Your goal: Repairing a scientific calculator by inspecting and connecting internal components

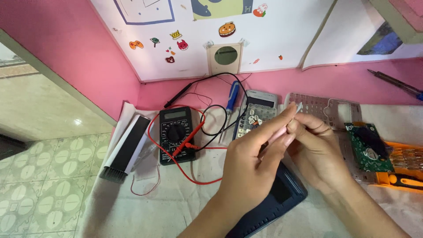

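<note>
My left hand [257, 154] and my right hand [315, 145] meet above the middle of the table, fingertips pinched together on a small thin whitish piece [299, 107] that sticks up between them. Behind the hands lies an opened calculator front [257, 110] with loose keys piled on it. A clear pinkish key-frame panel [328, 108] sits to its right. A dark calculator back shell [282, 194] lies under my forearms. What exactly the whitish piece is stays unclear.
A black multimeter [177, 134] with red and black leads sits left of centre, a black-and-white brush [128, 147] further left. A blue screwdriver [232, 99] lies by the calculator. A green circuit board [369, 147] and orange tool case [403, 169] are at right; a probe tool [394, 82] at far right.
</note>
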